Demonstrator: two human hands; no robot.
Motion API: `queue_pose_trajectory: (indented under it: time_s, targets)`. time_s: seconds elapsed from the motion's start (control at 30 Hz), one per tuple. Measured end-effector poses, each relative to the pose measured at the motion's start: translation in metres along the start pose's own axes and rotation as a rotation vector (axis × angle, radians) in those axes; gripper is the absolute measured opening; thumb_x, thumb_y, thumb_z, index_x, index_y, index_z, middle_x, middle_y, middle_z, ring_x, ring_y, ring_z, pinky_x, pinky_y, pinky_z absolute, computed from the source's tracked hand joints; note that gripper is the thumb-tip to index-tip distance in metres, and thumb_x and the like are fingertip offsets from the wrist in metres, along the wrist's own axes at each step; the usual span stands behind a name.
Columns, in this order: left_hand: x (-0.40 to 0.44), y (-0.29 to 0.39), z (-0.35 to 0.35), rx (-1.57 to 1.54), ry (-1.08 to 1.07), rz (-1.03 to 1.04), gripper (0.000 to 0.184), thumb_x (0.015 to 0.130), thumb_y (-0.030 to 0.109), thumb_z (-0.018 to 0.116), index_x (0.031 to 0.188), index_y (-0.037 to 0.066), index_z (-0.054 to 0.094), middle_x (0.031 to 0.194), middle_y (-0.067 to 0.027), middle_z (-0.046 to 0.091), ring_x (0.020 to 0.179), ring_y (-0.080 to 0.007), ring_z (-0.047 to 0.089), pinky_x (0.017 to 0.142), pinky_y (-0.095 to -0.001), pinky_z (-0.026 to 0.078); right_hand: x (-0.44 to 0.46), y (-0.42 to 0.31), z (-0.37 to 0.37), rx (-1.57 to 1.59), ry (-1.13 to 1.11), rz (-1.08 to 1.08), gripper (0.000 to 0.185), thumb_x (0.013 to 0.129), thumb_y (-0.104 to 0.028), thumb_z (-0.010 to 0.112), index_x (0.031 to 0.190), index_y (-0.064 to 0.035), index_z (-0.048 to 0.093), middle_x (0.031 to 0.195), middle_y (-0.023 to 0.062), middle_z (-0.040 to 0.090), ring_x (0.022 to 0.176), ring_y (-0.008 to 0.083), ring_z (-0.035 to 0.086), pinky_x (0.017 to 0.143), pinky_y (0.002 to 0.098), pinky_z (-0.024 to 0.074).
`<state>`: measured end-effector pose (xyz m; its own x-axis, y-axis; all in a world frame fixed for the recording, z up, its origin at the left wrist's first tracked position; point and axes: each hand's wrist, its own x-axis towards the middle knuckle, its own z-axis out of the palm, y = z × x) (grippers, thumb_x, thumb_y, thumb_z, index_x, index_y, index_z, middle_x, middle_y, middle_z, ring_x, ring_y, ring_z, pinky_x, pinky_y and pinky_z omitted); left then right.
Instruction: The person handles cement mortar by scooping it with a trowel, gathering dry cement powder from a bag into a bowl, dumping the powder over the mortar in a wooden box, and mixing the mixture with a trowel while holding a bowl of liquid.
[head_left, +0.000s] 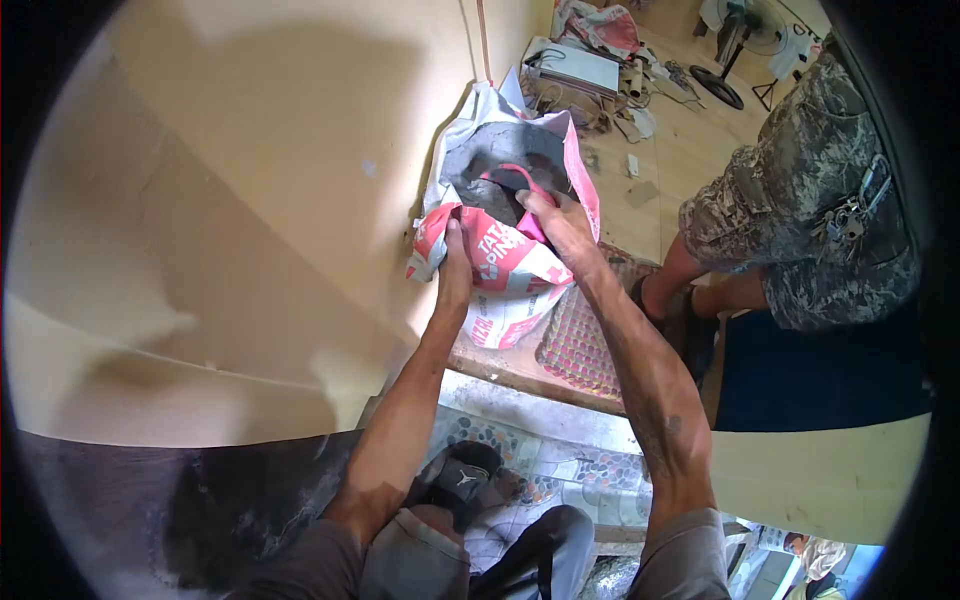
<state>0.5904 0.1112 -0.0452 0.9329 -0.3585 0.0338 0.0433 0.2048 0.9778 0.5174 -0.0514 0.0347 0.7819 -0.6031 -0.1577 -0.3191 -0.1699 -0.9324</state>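
An opened cement bag [510, 302] with red and white print stands against the wall, its mouth spread and grey powder [480, 150] inside. My left hand [455, 245] grips the folded near edge of the bag, fingers partly behind the plastic. At the mouth, my right hand [560, 225] is closed round a pink plastic scoop [530, 228]. The scoop's curved rim lies over the grey powder, and part of it is hidden by the bag and my fingers.
A person in camouflage shorts [800, 170] stands close on the right. A woven mat [585, 345] lies beside the bag on the raised step. Behind are a flat silver box [575, 70], scattered debris and a fan [745, 35]. Pebble-patterned tiles [540, 470] lie below.
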Motion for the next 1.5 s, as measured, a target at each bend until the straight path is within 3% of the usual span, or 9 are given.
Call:
queue_pose_trajectory:
  time_s: [0.13,0.3,0.53,0.67,0.73,0.8,1.13,1.2,1.5]
  targets:
    - [-0.012,0.012,0.004,0.148,0.080,-0.054,0.065,0.102,0.049,0.038,0.147,0.002,0.037,0.145,-0.0134,0.044,0.134,-0.0218,0.040,0.112,-0.0328,0.028,-0.001,-0.002,-0.001,0.288,0.078,0.113,0.087,0.072,-0.047,0.076,0.127,0.0165,0.050,0.121,0.0298,0.060,0.109,0.0322,0.063,0.095,0.0392,0.0482]
    - [-0.043,0.040,0.020,0.612,0.001,0.108,0.084,0.098,0.051,0.035,0.147,-0.014,0.018,0.151,-0.0344,0.026,0.143,-0.0458,0.023,0.118,-0.0492,0.013,0.015,0.021,-0.006,0.374,0.339,-0.046,0.092,0.069,-0.042,0.080,0.129,0.0189,0.047,0.127,0.0303,0.057,0.117,0.0335,0.059,0.100,0.0385,0.0453]
    - [-0.086,0.108,0.004,0.887,-0.530,0.053,0.085,0.095,0.051,0.047,0.140,-0.019,0.030,0.138,-0.0403,0.039,0.132,-0.0463,0.041,0.111,-0.0448,0.031,-0.013,0.020,-0.011,0.746,0.450,0.024,0.072,0.077,-0.029,0.077,0.130,0.0102,0.049,0.123,0.0186,0.060,0.106,0.0277,0.062,0.090,0.0412,0.0518]
    - [-0.143,0.201,0.012,1.087,-0.773,0.125,0.066,0.096,0.044,0.055,0.135,-0.009,0.046,0.126,-0.0272,0.058,0.116,-0.0355,0.059,0.098,-0.0407,0.044,-0.031,0.017,-0.022,1.053,0.332,-0.016,0.076,0.078,-0.032,0.078,0.132,0.0103,0.047,0.124,0.0183,0.059,0.107,0.0300,0.062,0.089,0.0437,0.0533]
    - [-0.167,0.231,0.014,1.045,-0.931,0.455,0.067,0.096,0.042,0.056,0.138,-0.008,0.043,0.130,-0.0272,0.056,0.119,-0.0387,0.057,0.100,-0.0410,0.044,-0.049,0.005,-0.026,1.028,0.366,0.033,0.078,0.077,-0.033,0.078,0.134,0.0095,0.046,0.129,0.0192,0.056,0.112,0.0304,0.059,0.094,0.0460,0.0496]
    - [-0.198,0.274,0.024,1.035,-1.090,0.386,0.066,0.096,0.040,0.057,0.139,-0.008,0.042,0.133,-0.0279,0.053,0.120,-0.0413,0.055,0.101,-0.0429,0.043,-0.071,-0.019,-0.029,1.025,0.407,0.100,0.079,0.075,-0.030,0.079,0.133,0.0114,0.046,0.128,0.0224,0.056,0.114,0.0312,0.057,0.097,0.0442,0.0468]
    - [-0.294,0.303,0.044,1.227,-1.299,0.834,0.062,0.092,0.038,0.061,0.134,-0.006,0.048,0.124,-0.0247,0.056,0.114,-0.0341,0.056,0.103,-0.0422,0.041,-0.069,-0.002,-0.023,1.151,0.345,0.028,0.078,0.077,-0.033,0.078,0.130,0.0142,0.047,0.131,0.0204,0.055,0.116,0.0292,0.057,0.100,0.0452,0.0449]
    - [-0.300,0.303,0.044,1.238,-1.374,0.852,0.061,0.092,0.039,0.061,0.132,-0.006,0.050,0.127,-0.0234,0.055,0.114,-0.0330,0.055,0.103,-0.0417,0.040,-0.072,0.002,-0.027,1.223,0.297,-0.032,0.071,0.080,-0.028,0.076,0.133,0.0091,0.046,0.133,0.0181,0.053,0.115,0.0312,0.058,0.098,0.0524,0.0463]
    - [-0.321,0.311,0.050,1.226,-1.554,0.901,0.060,0.091,0.037,0.061,0.132,-0.005,0.050,0.129,-0.0218,0.054,0.116,-0.0328,0.054,0.104,-0.0423,0.039,-0.150,-0.008,-0.065,1.343,0.230,-0.061,0.054,0.086,-0.026,0.071,0.126,0.0047,0.052,0.117,0.0144,0.061,0.102,0.0273,0.063,0.089,0.0467,0.0530]
